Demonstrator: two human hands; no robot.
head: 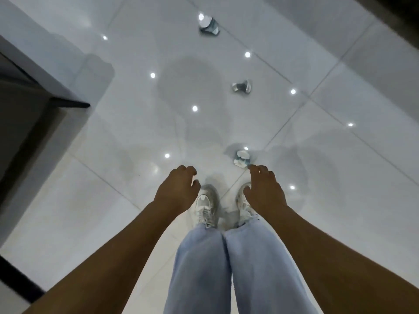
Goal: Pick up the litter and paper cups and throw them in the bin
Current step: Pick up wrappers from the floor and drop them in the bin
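Glossy white tiled floor [294, 53] mirrors ceiling lights; on it, three crumpled white-and-blue paper cups [241, 158] look creased and matt. Pale blue cloth trousers [204, 268], soft, above the floor.

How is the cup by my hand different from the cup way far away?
The near cup lies right past the right hand's fingertips, just ahead of the shoes; the far cup lies several tiles off, beyond a middle cup. The near cup looks more crumpled; the far cup keeps more of its shape. Both are pale paper cups on the glossy floor.

Dim, bluish light; ceiling spotlights glare as white dots on the glossy floor [294, 53]; edges bend and darken, slightly soft.
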